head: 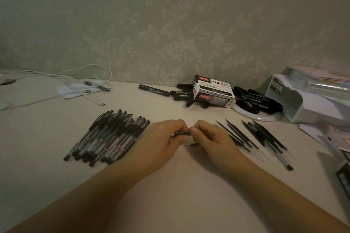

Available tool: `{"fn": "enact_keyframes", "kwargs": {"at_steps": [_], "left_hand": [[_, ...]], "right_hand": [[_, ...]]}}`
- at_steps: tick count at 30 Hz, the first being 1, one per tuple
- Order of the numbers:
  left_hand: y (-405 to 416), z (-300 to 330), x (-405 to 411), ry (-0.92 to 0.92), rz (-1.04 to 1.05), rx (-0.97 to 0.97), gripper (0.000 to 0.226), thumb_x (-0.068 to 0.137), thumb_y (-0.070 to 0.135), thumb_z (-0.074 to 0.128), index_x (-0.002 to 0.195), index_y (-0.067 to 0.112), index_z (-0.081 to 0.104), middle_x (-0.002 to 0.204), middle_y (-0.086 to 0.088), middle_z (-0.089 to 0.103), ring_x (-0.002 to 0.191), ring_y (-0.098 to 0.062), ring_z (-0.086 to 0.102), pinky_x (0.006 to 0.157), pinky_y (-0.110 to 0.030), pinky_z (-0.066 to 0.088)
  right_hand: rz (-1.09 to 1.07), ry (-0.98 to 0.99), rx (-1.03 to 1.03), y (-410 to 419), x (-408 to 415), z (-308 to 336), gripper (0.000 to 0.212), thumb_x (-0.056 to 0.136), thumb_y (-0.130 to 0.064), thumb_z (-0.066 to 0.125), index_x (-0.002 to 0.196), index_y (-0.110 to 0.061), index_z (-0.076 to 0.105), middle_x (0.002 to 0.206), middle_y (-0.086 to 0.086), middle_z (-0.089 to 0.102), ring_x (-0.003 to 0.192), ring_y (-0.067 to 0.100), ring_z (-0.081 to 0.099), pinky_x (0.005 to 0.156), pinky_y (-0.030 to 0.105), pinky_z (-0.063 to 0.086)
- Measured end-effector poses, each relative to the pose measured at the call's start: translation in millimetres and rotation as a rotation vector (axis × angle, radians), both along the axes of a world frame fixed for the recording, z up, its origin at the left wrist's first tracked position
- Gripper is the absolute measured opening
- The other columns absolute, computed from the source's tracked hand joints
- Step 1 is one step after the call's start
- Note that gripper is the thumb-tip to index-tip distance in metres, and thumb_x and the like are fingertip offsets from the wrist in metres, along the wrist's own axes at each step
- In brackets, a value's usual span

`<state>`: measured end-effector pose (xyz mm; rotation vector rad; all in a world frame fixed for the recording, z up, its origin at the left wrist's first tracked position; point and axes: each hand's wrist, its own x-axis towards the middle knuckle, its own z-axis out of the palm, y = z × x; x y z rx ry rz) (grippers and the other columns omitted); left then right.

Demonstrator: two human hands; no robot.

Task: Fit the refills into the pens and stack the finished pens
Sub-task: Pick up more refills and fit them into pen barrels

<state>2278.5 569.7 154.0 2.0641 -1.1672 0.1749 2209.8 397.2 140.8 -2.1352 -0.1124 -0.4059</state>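
Observation:
My left hand (161, 138) and my right hand (210, 138) meet at the middle of the table, fingers curled round one thin black pen (181, 134) held between them; most of it is hidden by my fingers. A dark tip pokes out under my right hand. A stack of several black capped pens (108, 138) lies to the left. Several loose black refills (246, 134) lie fanned out to the right, with a clear pen barrel (282, 161) at their near end.
A marker box (214, 91) and several black markers (255, 100) lie at the back, some on a white plate (265, 118). White cables (75, 85) trail at back left. A white organiser (310, 98) and papers (325, 138) crowd the right edge.

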Motion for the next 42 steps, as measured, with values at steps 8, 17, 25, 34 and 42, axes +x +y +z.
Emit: {"fn": "enact_keyframes", "kwargs": {"at_steps": [8, 17, 25, 34, 42], "left_hand": [[-0.9, -0.4, 1.4, -0.077, 0.007, -0.030, 0.006, 0.092, 0.027, 0.060, 0.095, 0.025, 0.064, 0.086, 0.013, 0.062, 0.078, -0.002, 0.055, 0.070, -0.018, 0.045], [3.3, -5.1, 6.3, 0.053, 0.165, -0.049, 0.008, 0.093, 0.025, 0.058, 0.099, 0.028, 0.064, 0.077, 0.016, 0.057, 0.072, 0.003, 0.054, 0.062, -0.011, 0.040], [5.0, -6.1, 7.9, 0.121, 0.201, -0.014, 0.014, 0.095, 0.023, 0.054, 0.104, 0.024, 0.064, 0.076, 0.013, 0.056, 0.068, -0.003, 0.053, 0.060, -0.012, 0.039], [7.1, -0.6, 4.5, 0.102, 0.149, 0.053, 0.016, 0.096, 0.024, 0.053, 0.108, 0.026, 0.064, 0.091, 0.011, 0.061, 0.082, -0.002, 0.056, 0.071, -0.009, 0.042], [5.0, 0.3, 0.5, 0.074, 0.077, 0.058, 0.016, 0.095, 0.025, 0.056, 0.109, 0.028, 0.064, 0.096, 0.012, 0.061, 0.085, -0.001, 0.056, 0.073, -0.009, 0.041]], "right_hand": [[-0.016, -0.001, 0.032, 1.5, 0.4, -0.1, 0.029, 0.101, -0.028, 0.052, 0.074, -0.020, 0.055, 0.061, -0.012, 0.047, 0.062, 0.005, 0.043, 0.059, 0.015, 0.036], [-0.330, -0.080, -0.394, -1.6, -2.7, 1.2, 0.017, 0.095, -0.044, 0.051, 0.097, -0.029, 0.058, 0.094, -0.015, 0.053, 0.088, 0.003, 0.048, 0.073, 0.017, 0.040], [-0.251, 0.038, -0.545, -3.0, -5.3, -2.8, 0.009, 0.095, -0.029, 0.057, 0.100, -0.022, 0.057, 0.103, -0.008, 0.047, 0.097, 0.011, 0.045, 0.089, 0.032, 0.044], [-0.279, -0.034, -0.070, -11.0, -4.0, 0.5, 0.015, 0.094, -0.019, 0.064, 0.094, -0.033, 0.060, 0.089, -0.013, 0.063, 0.085, -0.001, 0.056, 0.070, 0.006, 0.042], [-0.125, -0.038, -0.056, -10.5, -4.0, -0.3, 0.020, 0.094, -0.023, 0.064, 0.097, -0.043, 0.066, 0.095, -0.021, 0.065, 0.088, 0.006, 0.061, 0.072, 0.013, 0.047]]}}
